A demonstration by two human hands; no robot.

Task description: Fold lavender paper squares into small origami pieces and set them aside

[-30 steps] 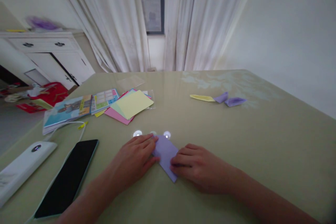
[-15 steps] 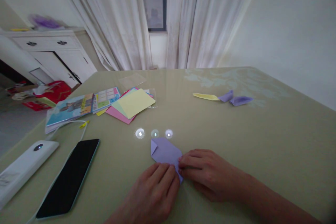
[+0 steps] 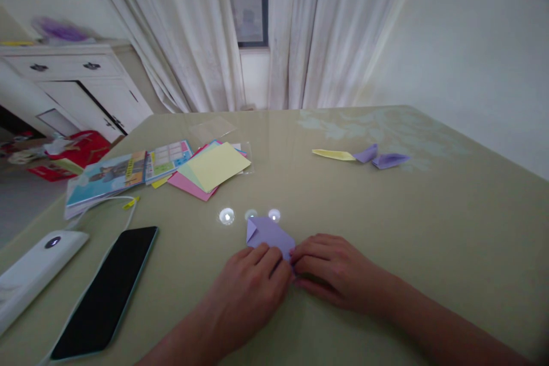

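Note:
A sheet of purple origami paper point(image 3: 271, 234) lies on the table in front of me, with a small triangular flap folded over at its far left corner. My left hand point(image 3: 258, 277) presses on the near part of the sheet, fingers bent and together, covering that edge. At the sheet's right corner, my right hand point(image 3: 328, 269) pinches the paper between thumb and fingertips. The fingertips of both hands almost meet there and hide the near right corner.
Folded yellow and purple paper pieces point(image 3: 364, 154) lie at the far right. Coloured paper sheets point(image 3: 218, 166) and booklets point(image 3: 114, 174) are at the far left. A black-screened phone point(image 3: 109, 291), a white power bank point(image 3: 40, 274) and a cable point(image 3: 128, 217) lie on the near left.
Both hands and the purple paper have shifted slightly away from me. My left hand now covers more of the near edge. The whole view has turned a little.

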